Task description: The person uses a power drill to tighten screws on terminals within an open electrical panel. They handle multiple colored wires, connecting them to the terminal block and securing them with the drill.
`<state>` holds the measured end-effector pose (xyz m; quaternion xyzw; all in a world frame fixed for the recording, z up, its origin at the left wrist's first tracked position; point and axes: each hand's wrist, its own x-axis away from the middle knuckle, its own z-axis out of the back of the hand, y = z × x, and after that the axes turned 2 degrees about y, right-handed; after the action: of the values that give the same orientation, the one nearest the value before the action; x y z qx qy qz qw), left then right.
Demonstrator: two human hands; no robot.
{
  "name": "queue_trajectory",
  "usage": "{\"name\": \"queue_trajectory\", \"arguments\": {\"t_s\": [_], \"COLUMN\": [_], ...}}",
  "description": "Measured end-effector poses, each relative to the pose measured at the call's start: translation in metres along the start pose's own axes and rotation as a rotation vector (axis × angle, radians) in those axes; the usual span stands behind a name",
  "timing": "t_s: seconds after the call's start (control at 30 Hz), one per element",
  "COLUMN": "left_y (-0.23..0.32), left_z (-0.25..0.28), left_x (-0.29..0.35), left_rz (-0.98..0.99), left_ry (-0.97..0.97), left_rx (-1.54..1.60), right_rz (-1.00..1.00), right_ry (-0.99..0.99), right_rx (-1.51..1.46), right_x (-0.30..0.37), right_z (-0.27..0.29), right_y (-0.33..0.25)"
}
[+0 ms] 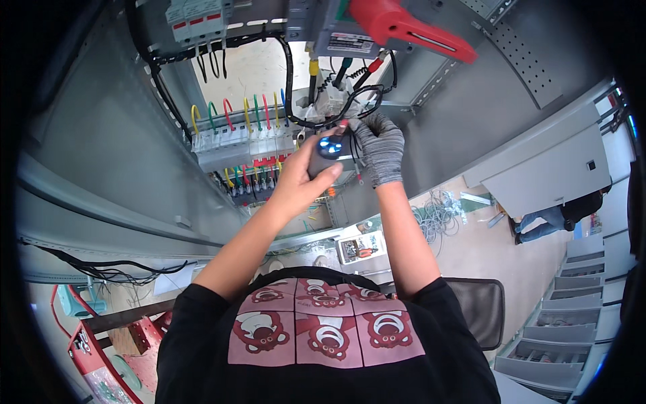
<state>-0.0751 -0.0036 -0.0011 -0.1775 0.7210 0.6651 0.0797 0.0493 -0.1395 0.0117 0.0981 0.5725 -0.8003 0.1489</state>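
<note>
My bare left hand [301, 176] is wrapped round a dark, rounded handheld device [329, 148] with bright bluish-white lights on its end; its exact kind does not show. Close beside it, my right hand [381, 149], in a grey knitted glove, is closed at the thin black wires [356, 151], one of which ends in a small ring lug. The fingertips are partly hidden. Just above both hands are a black cable bundle [316, 124] and a clear plastic-wrapped part [333, 101]. Thick black cables with yellow, green and red sleeves run up to a grey switch [344, 44] with a red handle [410, 30].
Grey cabinet walls [444, 135] stand on both sides. A breaker row [245, 143] with coloured wires lies left of my hands. Below are an open parts box [362, 248] and coiled grey wire [441, 215]. Another person [555, 217] stands at the far right, beside drawers [562, 330].
</note>
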Motion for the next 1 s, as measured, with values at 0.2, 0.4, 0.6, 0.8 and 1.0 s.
{"name": "queue_trajectory", "arguments": {"t_s": [0.2,0.4,0.6,0.8,1.0], "left_y": [-0.012,-0.042,-0.038,-0.022,-0.005], "left_z": [0.009,-0.022,-0.037,-0.016,-0.007], "left_x": [-0.009,-0.014,-0.022,-0.001,0.019], "left_rz": [0.018,-0.111,0.324,0.355,0.359], "left_ry": [-0.067,0.075,-0.152,-0.135,-0.035], "left_rx": [-0.136,-0.148,0.319,0.291,0.328], "right_rz": [0.068,0.340,0.421,0.309,0.264], "right_ry": [0.028,0.065,-0.134,-0.274,-0.353], "right_rx": [-0.111,0.196,0.308,0.173,0.085], "right_x": [-0.008,-0.014,-0.028,-0.032,-0.035], "right_z": [-0.004,0.007,0.021,0.028,0.032], "right_y": [0.006,0.021,0.017,0.018,0.005]}}
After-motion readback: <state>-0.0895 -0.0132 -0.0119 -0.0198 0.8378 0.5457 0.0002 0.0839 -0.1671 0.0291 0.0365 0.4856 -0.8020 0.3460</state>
